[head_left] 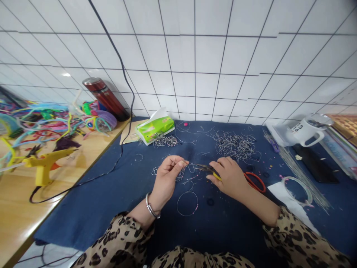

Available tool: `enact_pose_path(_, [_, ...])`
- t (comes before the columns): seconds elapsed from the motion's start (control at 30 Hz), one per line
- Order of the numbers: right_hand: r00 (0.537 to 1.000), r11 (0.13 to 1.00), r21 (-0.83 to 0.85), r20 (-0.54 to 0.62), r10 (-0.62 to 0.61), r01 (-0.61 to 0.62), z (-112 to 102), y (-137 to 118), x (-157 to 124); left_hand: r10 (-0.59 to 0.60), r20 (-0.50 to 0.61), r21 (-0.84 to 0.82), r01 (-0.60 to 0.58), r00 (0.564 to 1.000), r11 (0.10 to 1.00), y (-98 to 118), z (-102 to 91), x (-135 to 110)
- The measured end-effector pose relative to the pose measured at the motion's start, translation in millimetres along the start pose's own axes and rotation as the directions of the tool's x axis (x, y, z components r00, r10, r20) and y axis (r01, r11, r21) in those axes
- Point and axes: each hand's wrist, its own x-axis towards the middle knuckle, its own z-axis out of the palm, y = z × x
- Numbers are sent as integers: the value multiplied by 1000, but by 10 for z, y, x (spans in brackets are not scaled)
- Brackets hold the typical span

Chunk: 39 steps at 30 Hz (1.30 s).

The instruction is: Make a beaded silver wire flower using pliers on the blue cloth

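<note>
Blue cloth [95,208]: wire tangle [235,144], beaded wire ring [197,207], straight wires [302,173] | wooden table [16,223]: yellow glue gun [44,163]

Has a yellow glue gun [43,163] and a red flask [109,98] on the wooden tabletop [89,152] at left, a green tissue pack [156,129] near the tiled wall [184,56], a white mug [308,130] at right.

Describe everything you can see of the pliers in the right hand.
The pliers have slim, tapering, dark grey jaws that look like metal, and a bit of yellow grip, probably plastic or rubber, showing between the fingers. The right hand wraps the handles and hides most of them. The tool lies roughly level, tips pointing toward the left hand, above the dark blue cloth. Whether the jaws are closed, or touch the wire near their tips, is too small to tell.
</note>
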Motion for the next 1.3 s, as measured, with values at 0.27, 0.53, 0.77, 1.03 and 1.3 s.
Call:
enact_pose_path(0.27, [1000,1000,-2,-4,10,-10,18,1,-7,11,27,-26,-10,1000,1000,7,13,-23])
enact_pose_path(0.53, [1000,999,-44,18,18,-17,73,31,-48,4,29,-44,-3,1000,999,-5,5,-19])
enact_pose_path(0.77, [1000,998,-64,-1,-16,16,72,24,-47,42,-7,26,-42,999,999,-41,-20,-2])
enact_pose_path(1.03, [999,997,-71,-8,-31,30,66,26,-50,75,13,157,-76,997,985,-45,-16,-13])
enact_pose_path(1.3, [1000,999,-48,2,-13,13,75,36,-41,38,53,177,-46,998,983,-16,-20,2])
